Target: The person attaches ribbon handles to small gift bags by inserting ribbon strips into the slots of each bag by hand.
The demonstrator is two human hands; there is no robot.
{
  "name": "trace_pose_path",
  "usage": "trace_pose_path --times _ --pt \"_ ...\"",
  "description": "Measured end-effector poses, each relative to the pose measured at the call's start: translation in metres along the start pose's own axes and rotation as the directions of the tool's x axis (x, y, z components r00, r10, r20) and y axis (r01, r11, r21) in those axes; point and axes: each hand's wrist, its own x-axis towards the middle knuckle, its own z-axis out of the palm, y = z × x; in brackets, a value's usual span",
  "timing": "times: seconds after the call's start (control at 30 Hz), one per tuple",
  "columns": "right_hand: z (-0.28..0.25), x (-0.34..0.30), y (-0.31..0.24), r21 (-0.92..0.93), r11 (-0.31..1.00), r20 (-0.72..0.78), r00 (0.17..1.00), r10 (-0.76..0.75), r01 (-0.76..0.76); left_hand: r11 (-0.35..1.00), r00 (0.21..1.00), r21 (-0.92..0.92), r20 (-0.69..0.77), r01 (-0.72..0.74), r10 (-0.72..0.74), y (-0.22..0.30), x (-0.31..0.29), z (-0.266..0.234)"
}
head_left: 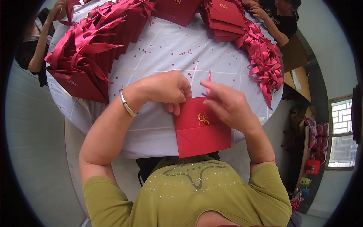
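Observation:
A flat red paper gift bag (204,140) with a gold emblem lies at the near edge of the round table, its lower end reaching past the edge toward me. My left hand (170,90), with a silver bangle at its wrist, pinches the bag's upper left corner, thumb and fingers curled. Over the upper right part of the bag is my right hand (228,104), its fingers bent at the top edge. A narrow pink ribbon (209,76) sticks up between those fingers. The fingertips partly hide how the ribbon meets the bag.
A row of red bags with ribbon handles (87,49) stands at the left. Stacked bags (226,17) and a heap of pink ribbons (264,62) lie at the right. Small red paper dots (185,53) dot the white tablecloth (151,132). Two other people work across the table.

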Motion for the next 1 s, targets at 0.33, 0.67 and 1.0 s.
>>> trace_pose_path --times 0.33,0.67,1.0 --pt "0.019 0.001 0.001 -0.011 0.993 0.005 0.993 -0.118 0.118 1.000 1.000 0.016 -0.005 -0.020 0.020 0.002 -0.001 0.001" --pt "0.026 0.000 0.002 -0.088 0.987 0.023 0.991 -0.131 0.133 1.000 1.000 0.014 -0.017 -0.025 0.025 0.002 0.000 0.003" --pt "0.026 0.005 -0.001 -0.252 0.932 0.169 0.960 -0.221 0.259 0.999 0.997 0.041 -0.070 -0.017 0.020 0.005 0.000 0.008"
